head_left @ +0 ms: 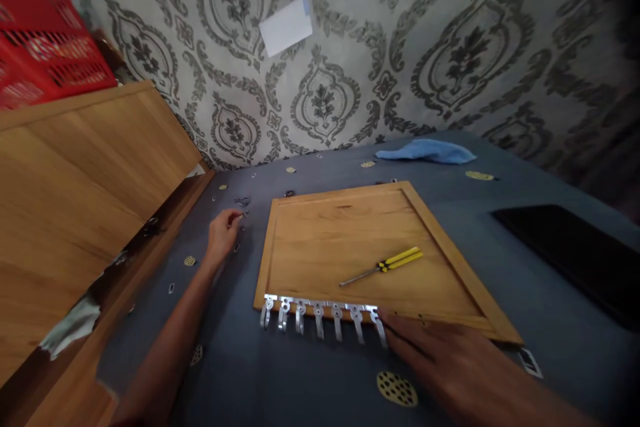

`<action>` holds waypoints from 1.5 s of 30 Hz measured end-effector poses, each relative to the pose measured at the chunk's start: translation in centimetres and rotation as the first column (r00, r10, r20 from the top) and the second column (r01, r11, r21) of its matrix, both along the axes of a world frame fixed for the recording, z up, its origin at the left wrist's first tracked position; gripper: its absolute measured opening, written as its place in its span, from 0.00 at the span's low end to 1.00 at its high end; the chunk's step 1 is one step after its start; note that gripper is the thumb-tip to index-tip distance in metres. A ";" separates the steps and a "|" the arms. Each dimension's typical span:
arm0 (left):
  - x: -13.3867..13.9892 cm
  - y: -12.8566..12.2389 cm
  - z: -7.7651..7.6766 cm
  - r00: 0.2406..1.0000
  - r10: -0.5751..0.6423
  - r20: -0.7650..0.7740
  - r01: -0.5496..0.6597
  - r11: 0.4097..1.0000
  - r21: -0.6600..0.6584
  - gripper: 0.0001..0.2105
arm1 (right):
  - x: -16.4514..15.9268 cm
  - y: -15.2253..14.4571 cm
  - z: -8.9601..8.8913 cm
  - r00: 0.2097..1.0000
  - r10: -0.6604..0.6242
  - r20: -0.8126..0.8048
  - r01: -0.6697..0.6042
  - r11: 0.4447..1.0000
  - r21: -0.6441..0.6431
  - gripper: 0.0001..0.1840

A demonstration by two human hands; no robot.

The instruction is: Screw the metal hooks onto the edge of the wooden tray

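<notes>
A silver metal hook rail with several curved hooks lies along the near edge of a framed wooden board. My right hand grips the rail's right end against the board; its fingertips are partly hidden. Farther off, left of the board, my left hand is closed in a pinch above the grey cloth. What sits at its fingertips is too small to name. Beyond those fingers lies a small dark item. A screwdriver with a yellow and black handle rests on the board, its shaft pointing left.
Grey patterned cloth covers the surface under the board. A black flat object lies to the right, and a blue cloth is near the wallpapered wall. On the left stands wooden furniture with a red plastic basket on top.
</notes>
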State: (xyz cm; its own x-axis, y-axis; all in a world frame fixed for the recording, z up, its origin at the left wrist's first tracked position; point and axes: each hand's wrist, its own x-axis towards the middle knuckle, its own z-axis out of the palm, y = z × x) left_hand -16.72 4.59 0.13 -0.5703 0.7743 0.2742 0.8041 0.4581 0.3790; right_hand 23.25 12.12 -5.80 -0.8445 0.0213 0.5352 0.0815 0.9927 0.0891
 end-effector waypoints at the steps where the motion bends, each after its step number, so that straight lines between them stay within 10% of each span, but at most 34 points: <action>1: -1.1 0.1 -0.3 0.999 0.034 0.002 -0.034 0.999 -0.017 0.16 | 0.1 0.0 0.2 1.000 0.009 -0.019 -0.009 1.000 0.012 0.22; 16: -3.6 2.6 -1.9 0.980 0.188 -0.060 -0.197 0.956 -0.216 0.17 | -0.1 -0.4 1.3 0.999 0.012 -0.043 -0.009 0.998 0.064 0.20; 39: -4.3 1.4 -1.1 0.997 -0.023 -0.070 0.006 0.972 -0.235 0.03 | 0.4 -0.7 1.7 0.990 0.000 0.142 0.000 1.000 0.001 0.17; 45: -2.5 0.8 1.2 0.994 -0.095 -0.052 0.087 0.985 -0.152 0.06 | 0.5 -0.6 1.5 0.982 0.007 0.188 0.000 0.999 -0.037 0.18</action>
State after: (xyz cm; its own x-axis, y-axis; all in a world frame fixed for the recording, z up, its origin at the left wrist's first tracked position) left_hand -19.26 5.40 1.30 -0.4820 0.8570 0.1822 0.8638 0.4299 0.2628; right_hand 23.80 11.51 -4.26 -0.9300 0.0353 0.3657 0.0637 0.9958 0.0659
